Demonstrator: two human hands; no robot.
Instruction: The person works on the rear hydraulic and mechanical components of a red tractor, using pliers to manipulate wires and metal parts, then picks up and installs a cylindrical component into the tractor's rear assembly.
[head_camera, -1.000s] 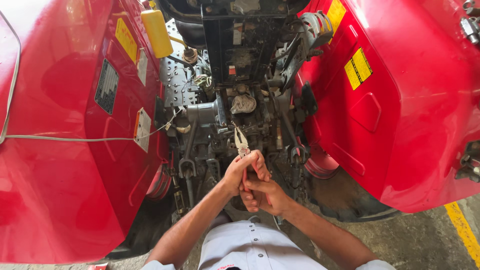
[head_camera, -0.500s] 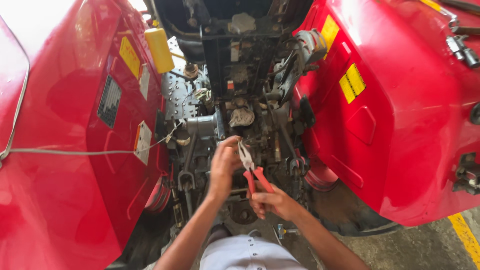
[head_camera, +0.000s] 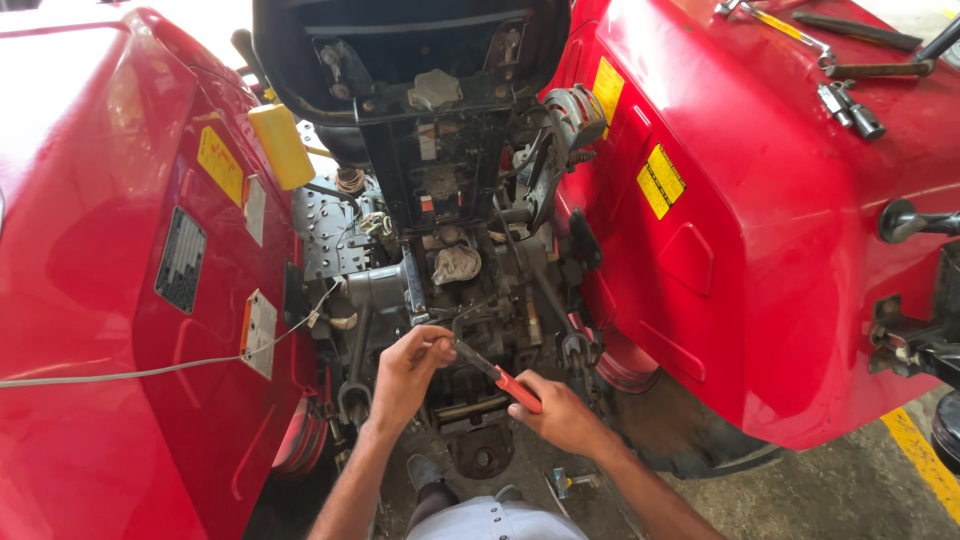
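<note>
Hands at the rear linkage of a red tractor, pliers (head_camera: 497, 376) applied to a small part.

The right hand (head_camera: 562, 412) is closed round the red-orange grips of the pliers; the left hand (head_camera: 408, 368) pinches with fingertips at the tool's nose, just at the dark casting between the two fenders. Judged step: gripping or drawing a small fastener or pin, itself too small to make out; the next move calls for a steady pull with the left fingers ready to catch the piece. The pliers are slim, dark-jawed, angled up-left, low in the centre gap. Around them: greasy housing (head_camera: 470, 300), linkage rods, a rag wad (head_camera: 456, 264). Outward, the left fender (head_camera: 120, 300) with plates and a white cord; the right fender (head_camera: 760, 230) carries loose spanners (head_camera: 800, 30).
</note>
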